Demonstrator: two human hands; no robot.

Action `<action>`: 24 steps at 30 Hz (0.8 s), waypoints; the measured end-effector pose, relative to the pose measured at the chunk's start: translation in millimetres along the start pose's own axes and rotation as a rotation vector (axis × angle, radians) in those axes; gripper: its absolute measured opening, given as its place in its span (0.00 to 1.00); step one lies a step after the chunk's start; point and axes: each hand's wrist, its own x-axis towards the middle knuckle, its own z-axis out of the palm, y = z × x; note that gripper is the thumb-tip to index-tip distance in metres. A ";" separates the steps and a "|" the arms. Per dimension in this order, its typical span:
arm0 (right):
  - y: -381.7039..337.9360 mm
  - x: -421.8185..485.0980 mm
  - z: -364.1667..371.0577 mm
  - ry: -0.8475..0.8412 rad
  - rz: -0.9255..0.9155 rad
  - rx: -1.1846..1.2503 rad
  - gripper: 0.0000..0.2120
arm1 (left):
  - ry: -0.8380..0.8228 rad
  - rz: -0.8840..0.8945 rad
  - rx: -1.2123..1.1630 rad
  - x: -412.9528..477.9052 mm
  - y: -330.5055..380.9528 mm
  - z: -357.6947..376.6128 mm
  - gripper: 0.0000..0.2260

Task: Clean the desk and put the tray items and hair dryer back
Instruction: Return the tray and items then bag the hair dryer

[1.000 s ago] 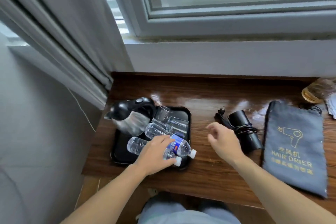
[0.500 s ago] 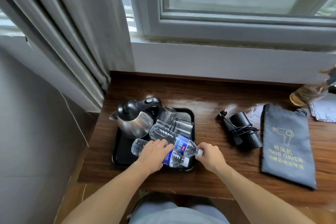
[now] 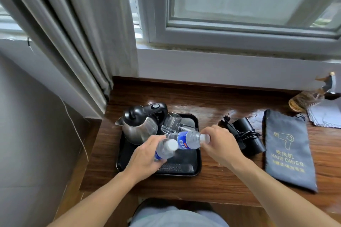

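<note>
1. Plastic bottles could slip. My left grip (image 3: pixel 144 156) wraps round one bottle (image 3: pixel 164 151), but my right grip (image 3: pixel 219 145) only pinches the cap end of the other bottle (image 3: pixel 185 141). A drop might knock the glasses (image 3: pixel 171 121) or the kettle (image 3: pixel 140 127).
2. Both bottles are up just above the black tray (image 3: pixel 199 155).
3. My left fingers curl round the bottle's body, palm down. My right fingers bunch at the cap.
4. My hair dryer (image 3: pixel 247 138) lies on the surface beside its bag (image 3: pixel 287 151), untouched.
</note>
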 end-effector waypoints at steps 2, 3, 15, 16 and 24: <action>-14.1 0.1 -10.1 0.010 -0.049 -0.039 0.11 | 0.093 -0.103 -0.120 2.5 4.1 -3.0 0.29; -21.1 0.3 -13.9 0.006 -0.073 -0.063 0.12 | 0.127 -0.138 -0.147 4.2 5.6 -3.0 0.29; -49.4 -1.0 -14.6 0.070 -0.173 -0.132 0.11 | 0.249 -0.295 -0.212 27.4 11.9 12.7 0.29; -48.7 -0.4 -13.1 0.070 -0.173 -0.095 0.12 | 0.256 -0.316 -0.226 29.5 12.8 14.3 0.28; -7.7 18.2 5.3 -0.137 -0.068 0.283 0.26 | 0.229 -0.401 -0.234 30.2 3.9 23.7 0.33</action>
